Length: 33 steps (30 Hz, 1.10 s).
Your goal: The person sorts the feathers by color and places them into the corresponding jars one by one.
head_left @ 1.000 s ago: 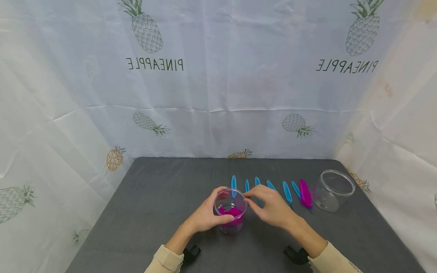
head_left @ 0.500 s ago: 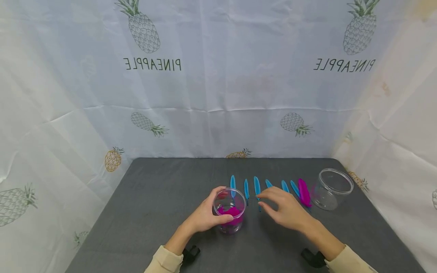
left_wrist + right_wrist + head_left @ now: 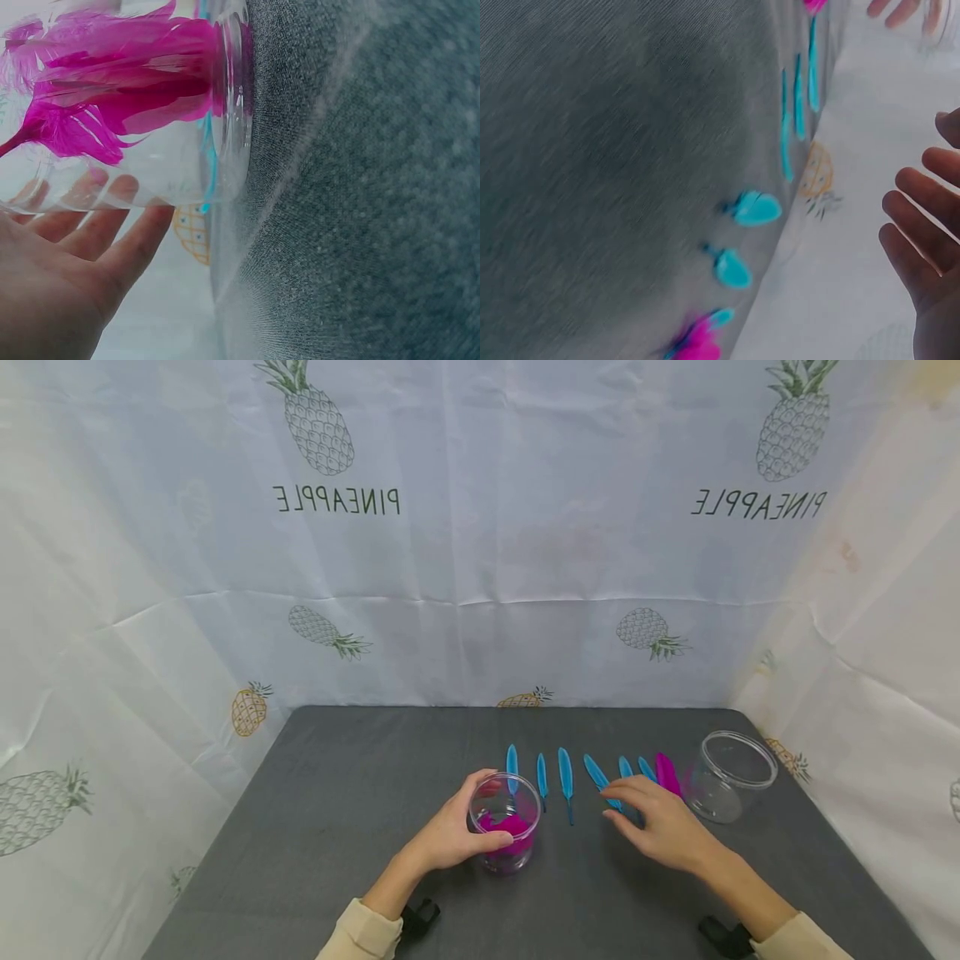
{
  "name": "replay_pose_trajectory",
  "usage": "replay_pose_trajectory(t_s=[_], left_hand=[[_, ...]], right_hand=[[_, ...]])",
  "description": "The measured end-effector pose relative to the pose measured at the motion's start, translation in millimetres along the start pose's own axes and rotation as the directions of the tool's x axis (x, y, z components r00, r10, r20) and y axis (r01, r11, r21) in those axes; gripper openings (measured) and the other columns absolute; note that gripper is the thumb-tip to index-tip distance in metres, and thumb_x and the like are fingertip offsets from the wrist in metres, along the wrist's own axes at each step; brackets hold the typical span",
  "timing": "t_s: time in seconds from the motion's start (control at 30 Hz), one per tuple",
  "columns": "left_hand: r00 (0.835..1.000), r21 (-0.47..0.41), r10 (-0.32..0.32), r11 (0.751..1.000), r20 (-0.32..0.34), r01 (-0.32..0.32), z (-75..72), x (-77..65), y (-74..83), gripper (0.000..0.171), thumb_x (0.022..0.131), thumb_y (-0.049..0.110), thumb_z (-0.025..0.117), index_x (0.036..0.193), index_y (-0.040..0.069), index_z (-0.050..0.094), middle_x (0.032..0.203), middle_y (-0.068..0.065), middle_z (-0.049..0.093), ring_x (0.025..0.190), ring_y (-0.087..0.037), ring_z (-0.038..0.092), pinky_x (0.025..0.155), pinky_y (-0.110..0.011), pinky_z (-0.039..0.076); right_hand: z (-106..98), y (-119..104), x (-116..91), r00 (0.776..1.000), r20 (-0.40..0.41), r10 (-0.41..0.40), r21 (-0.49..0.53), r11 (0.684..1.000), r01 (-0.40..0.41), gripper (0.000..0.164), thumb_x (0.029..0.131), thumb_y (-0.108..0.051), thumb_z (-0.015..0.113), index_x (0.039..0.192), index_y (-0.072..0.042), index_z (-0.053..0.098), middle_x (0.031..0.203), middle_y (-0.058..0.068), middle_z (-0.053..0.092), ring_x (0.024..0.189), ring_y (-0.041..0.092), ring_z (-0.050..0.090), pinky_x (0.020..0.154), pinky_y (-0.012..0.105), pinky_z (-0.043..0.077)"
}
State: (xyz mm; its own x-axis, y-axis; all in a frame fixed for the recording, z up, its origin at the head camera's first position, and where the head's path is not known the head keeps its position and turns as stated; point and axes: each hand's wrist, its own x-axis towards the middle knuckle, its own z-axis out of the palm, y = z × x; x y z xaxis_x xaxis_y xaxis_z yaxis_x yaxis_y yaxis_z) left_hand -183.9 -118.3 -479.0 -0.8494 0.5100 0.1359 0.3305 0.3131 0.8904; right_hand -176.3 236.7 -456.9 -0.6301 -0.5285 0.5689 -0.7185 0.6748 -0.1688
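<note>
My left hand [image 3: 447,841] grips a clear jar [image 3: 507,863], its thumb over the near side and its fingers round the far side. Bunched magenta feathers [image 3: 142,67] lie low inside the jar. To the right, my right hand [image 3: 663,828] hovers over the table with nothing in it, its fingers spread apart in the right wrist view. Its fingertips overlap a slanting blue feather [image 3: 597,772] in the head view. More blue feathers [image 3: 566,772] stand in a row behind the jar, and one magenta feather [image 3: 666,772] is partly hidden behind the right hand.
A second clear jar [image 3: 718,802], open at the top, stands at the right end of the feather row. The dark grey tabletop [image 3: 360,793] meets a white curtain [image 3: 480,543] printed with pineapples along its back edge.
My right hand has left the rim of the held jar and moved right, over the feather row, its fingers parting. The left hand and its jar stay in place.
</note>
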Motion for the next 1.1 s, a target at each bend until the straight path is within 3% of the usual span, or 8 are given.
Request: replay_pose_trajectory(t_s=[0.53,0.87,1.1], left_hand=[[1.0,0.004,-0.002,1.0,0.001,0.002,1.4,0.4,0.7,0.087,0.085,0.051,0.077,0.153,0.025,0.029,0.15,-0.006,0.047,0.137,-0.024,0.045,0.105,-0.055,0.044],[1.0,0.005,-0.012,1.0,0.001,0.012,0.6,0.2,1.7,0.087,0.085,0.051,0.077,0.153,0.025,0.029,0.149,-0.004,0.048,0.137,-0.024,0.045,0.105,-0.054,0.045],[1.0,-0.003,-0.018,1.0,0.002,0.018,0.5,-0.2,1.5,0.086,0.085,0.051,0.077,0.153,0.026,0.029,0.15,-0.008,0.047,0.137,-0.024,0.044,0.105,-0.055,0.045]], right_hand=[[-9,37,-35,0.982,0.022,0.189,-0.061,0.98,-0.188,0.034,0.081,-0.014,0.085,0.112,-0.008,0.075,0.116,0.005,0.07,0.108,0.031,0.067,0.085,0.053,0.054],[-13,55,-52,0.956,0.061,0.288,-0.045,0.957,-0.286,0.036,0.085,-0.018,0.082,0.116,-0.003,0.072,0.117,0.014,0.069,0.109,0.039,0.066,0.088,0.059,0.052],[-15,64,-58,0.93,0.093,0.355,0.029,0.933,-0.359,0.039,0.086,-0.017,0.082,0.119,0.0,0.069,0.119,0.02,0.067,0.11,0.047,0.063,0.088,0.065,0.049]])
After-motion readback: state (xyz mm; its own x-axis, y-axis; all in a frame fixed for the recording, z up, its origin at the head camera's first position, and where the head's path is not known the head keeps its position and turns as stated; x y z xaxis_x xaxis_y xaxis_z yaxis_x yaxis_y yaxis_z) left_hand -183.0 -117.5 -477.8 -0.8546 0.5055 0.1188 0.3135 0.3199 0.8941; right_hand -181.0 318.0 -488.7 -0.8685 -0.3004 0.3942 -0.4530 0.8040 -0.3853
